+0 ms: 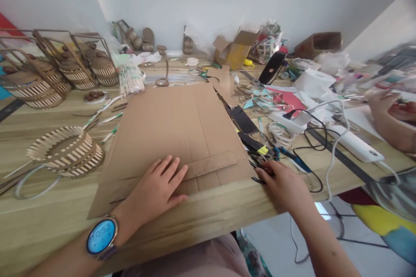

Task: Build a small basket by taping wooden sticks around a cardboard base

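Observation:
My left hand (pixel 165 184) lies open, fingers spread, on a large flat cardboard sheet (pixel 165 121) near its front edge. Close to its fingertips, a narrow cardboard strip (pixel 211 165) rests on the sheet. Just past the sheet's right edge, my right hand (pixel 281 179) is curled at the table, its fingers closed around something dark. Thin black curved parts (pixel 258 179) show beside those fingers; the rest is hidden. Near this hand lie a black tool with a yellow patch (pixel 256 143) and a blue-handled tool (pixel 294 158).
A round slatted basket (pixel 66 151) stands at left, with several lidded, handled baskets (pixel 104 67) behind it. Right of the cardboard are a phone (pixel 243 120), a power strip (pixel 287 122), tangled cables and a white device (pixel 355 143). Another person's hand (pixel 386 112) is at far right.

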The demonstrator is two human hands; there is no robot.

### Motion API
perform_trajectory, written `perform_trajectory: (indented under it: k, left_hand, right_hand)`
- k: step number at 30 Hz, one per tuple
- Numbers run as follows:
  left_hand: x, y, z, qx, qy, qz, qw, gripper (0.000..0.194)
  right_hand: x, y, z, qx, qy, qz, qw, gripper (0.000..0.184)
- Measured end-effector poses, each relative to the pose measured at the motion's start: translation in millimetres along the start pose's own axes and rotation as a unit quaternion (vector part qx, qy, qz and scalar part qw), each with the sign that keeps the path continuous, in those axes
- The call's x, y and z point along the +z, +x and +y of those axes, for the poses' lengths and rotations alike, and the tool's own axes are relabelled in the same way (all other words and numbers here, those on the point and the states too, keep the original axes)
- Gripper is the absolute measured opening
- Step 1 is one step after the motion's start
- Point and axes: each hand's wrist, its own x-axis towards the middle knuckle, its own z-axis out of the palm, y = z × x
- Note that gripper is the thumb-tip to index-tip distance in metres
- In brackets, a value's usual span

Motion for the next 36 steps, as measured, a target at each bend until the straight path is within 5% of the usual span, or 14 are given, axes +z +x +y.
perform_trajectory:
  k: [11, 16, 23, 36]
  left_hand:
    - [-3.0, 1.7, 0.1, 0.011, 0.023, -0.01, 1.0, 0.059]
    - [-3.0, 0.7, -2.0, 0.016, 0.014, -0.008, 1.0, 0.063]
    - [-0.7, -4.3, -2.9, 0.015, -0.006, -0.002, 1.0, 0.064]
    - [-1.4, -3.3, 0.5, 0.001, -0.006, -0.047, 0.999, 0.063]
  right_hand:
    - [-7.2, 13.6, 22.6, 0.033, -0.029, 0.065, 0.997, 0.026]
    - [-5.9, 7.3, 0.1, 0.002, -0.003, 0.113, 0.994, 0.035]
    - [16.3, 7.9, -49.9, -0.077, 0.125, 0.042, 0.988, 0.047]
    - [16.3, 18.6, -51.8, -0.044, 0.217, 0.032, 0.975, 0.045]
